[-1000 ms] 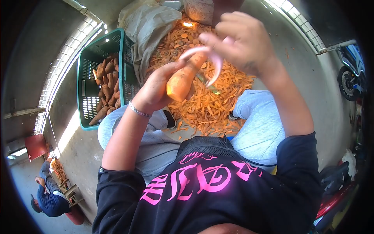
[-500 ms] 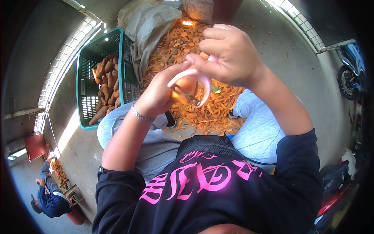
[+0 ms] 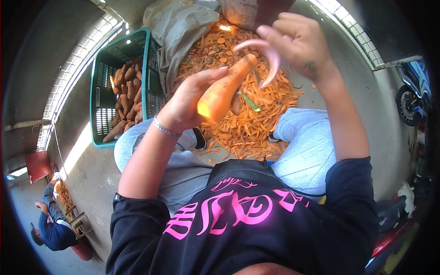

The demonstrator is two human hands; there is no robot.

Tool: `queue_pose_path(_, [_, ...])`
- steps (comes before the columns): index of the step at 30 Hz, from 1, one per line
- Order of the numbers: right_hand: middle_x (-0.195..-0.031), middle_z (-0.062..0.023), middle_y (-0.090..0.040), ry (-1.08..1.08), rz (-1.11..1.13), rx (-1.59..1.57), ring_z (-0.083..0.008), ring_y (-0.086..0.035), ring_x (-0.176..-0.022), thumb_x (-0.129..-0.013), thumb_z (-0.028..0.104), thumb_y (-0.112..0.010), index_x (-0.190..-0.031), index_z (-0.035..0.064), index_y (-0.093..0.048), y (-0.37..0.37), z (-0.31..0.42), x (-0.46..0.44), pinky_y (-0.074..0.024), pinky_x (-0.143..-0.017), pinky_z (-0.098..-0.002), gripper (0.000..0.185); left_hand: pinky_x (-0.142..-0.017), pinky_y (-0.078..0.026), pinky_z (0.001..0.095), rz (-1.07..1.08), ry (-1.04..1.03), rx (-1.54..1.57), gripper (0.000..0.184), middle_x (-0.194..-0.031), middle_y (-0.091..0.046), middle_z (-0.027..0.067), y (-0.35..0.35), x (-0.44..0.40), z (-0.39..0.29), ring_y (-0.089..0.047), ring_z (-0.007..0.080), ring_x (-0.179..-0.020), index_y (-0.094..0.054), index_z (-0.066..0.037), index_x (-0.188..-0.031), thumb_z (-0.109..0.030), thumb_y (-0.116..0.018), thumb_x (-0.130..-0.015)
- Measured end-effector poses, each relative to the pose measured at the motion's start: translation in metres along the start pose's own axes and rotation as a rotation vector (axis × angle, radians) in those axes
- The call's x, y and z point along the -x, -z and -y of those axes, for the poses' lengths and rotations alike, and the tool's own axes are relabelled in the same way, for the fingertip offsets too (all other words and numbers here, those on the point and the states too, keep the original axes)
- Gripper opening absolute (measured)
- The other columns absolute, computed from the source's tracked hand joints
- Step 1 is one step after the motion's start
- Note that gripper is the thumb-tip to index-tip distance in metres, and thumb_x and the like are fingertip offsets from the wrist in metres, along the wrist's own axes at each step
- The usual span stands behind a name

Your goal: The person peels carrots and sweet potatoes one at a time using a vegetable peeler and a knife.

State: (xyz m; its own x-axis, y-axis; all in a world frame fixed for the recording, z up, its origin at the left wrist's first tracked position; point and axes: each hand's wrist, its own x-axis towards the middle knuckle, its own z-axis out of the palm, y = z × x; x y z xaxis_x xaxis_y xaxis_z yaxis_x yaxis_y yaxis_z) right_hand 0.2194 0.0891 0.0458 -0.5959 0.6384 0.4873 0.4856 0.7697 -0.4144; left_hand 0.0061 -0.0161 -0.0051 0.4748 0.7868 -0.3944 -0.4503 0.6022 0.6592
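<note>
An orange carrot [image 3: 223, 94], its surface mostly bare of skin, is gripped by my left hand [image 3: 188, 98] around its middle and thick end. The narrow end tilts up and away to the right. My right hand [image 3: 300, 43] is closed on a pink peeler [image 3: 271, 57], whose curved head is a little beyond the carrot's narrow end, apart from it. The peeler's blade cannot be made out. Below both hands lies a wide heap of orange peelings [image 3: 256, 123] with a green piece [image 3: 250, 103] on it.
A green crate [image 3: 145, 82] with unpeeled carrots [image 3: 130, 94] stands at the left, beside a whitish sack [image 3: 176, 27]. My legs [image 3: 307, 146] flank the heap. Another person [image 3: 55, 231] sits at the lower left. A motorcycle [image 3: 412, 96] is at the right edge.
The peeler first came down over the carrot's thick end with my right hand, then went back up and right, off the carrot. The carrot stays in my left hand.
</note>
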Motion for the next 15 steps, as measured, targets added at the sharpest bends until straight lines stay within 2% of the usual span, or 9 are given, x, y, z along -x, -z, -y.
queue_pose_path(1, [-0.058,-0.0065,-0.041,0.079,0.014,0.063,-0.0245,-0.045,-0.055,-0.084,0.03,-0.068,-0.058,0.0025,-0.052,-0.003,0.009,0.003,-0.0369,-0.051,-0.0362,0.041,-0.054,-0.049,0.0268,0.046,-0.007,-0.01,0.046,-0.075,-0.063,0.0128,0.005,-0.002,0.003,-0.061,0.0174,-0.06,-0.057,0.004,-0.111,-0.036,-0.035,-0.102])
queue_pose_path(3, [-0.059,-0.0066,-0.05,0.238,0.042,0.193,-0.0255,-0.056,-0.059,-0.08,0.039,-0.069,-0.056,0.0077,-0.058,-0.006,0.024,0.009,-0.0464,-0.055,-0.0367,0.041,-0.061,-0.051,0.0283,-0.038,-0.024,0.047,0.042,-0.089,-0.064,0.0098,0.005,-0.004,0.007,-0.063,0.0161,-0.071,-0.055,0.001,-0.118,-0.034,-0.037,-0.102])
queue_pose_path(5, [-0.059,-0.0065,-0.05,0.24,0.012,0.129,-0.0256,-0.056,-0.058,-0.08,0.04,-0.069,-0.056,0.0075,-0.058,-0.01,0.039,0.013,-0.0468,-0.056,-0.0366,0.041,-0.069,-0.053,0.0279,-0.118,-0.08,0.052,0.04,-0.107,-0.063,0.0092,-0.011,-0.001,0.007,-0.064,0.0143,-0.084,-0.052,0.001,-0.125,-0.029,-0.037,-0.103])
queue_pose_path(8, [-0.059,-0.0066,-0.051,0.257,-0.003,0.103,-0.0257,-0.056,-0.057,-0.079,0.041,-0.069,-0.055,0.0071,-0.058,-0.014,0.046,0.014,-0.0477,-0.057,-0.0368,0.043,-0.073,-0.054,0.0265,-0.137,-0.096,-0.156,0.04,-0.109,-0.062,0.0089,-0.004,-0.001,0.011,-0.064,0.0135,-0.09,-0.051,0.002,-0.127,-0.026,-0.038,-0.103])
queue_pose_path(9, [-0.059,-0.0065,-0.051,0.263,-0.008,0.107,-0.0258,-0.056,-0.057,-0.079,0.041,-0.069,-0.055,0.0072,-0.058,-0.016,0.046,0.015,-0.0478,-0.058,-0.037,0.043,-0.076,-0.054,0.0265,-0.052,-0.13,-0.203,0.038,-0.108,-0.062,0.0081,0.001,0.0,0.014,-0.064,0.0134,-0.092,-0.053,0.003,-0.125,-0.025,-0.039,-0.103])
queue_pose_path(12, [-0.058,-0.006,-0.05,0.265,-0.016,0.106,-0.0258,-0.057,-0.057,-0.08,0.041,-0.069,-0.056,0.0074,-0.058,-0.017,0.043,0.015,-0.0478,-0.056,-0.0369,0.043,-0.071,-0.055,0.0271,-0.088,-0.182,-0.295,0.037,-0.103,-0.062,0.0066,0.0,0.001,0.017,-0.064,0.0133,-0.085,-0.054,0.002,-0.122,-0.025,-0.041,-0.102])
queue_pose_path(15, [-0.057,-0.0061,-0.05,0.255,0.008,0.141,-0.0257,-0.056,-0.056,-0.082,0.04,-0.068,-0.055,0.0078,-0.058,-0.018,0.023,0.012,-0.0471,-0.054,-0.037,0.043,-0.076,-0.056,0.0306,0.078,-0.047,0.061,0.029,-0.105,-0.065,0.0114,0.011,0.004,0.012,-0.067,0.0182,-0.089,-0.056,0.0,-0.117,-0.022,-0.049,-0.099])
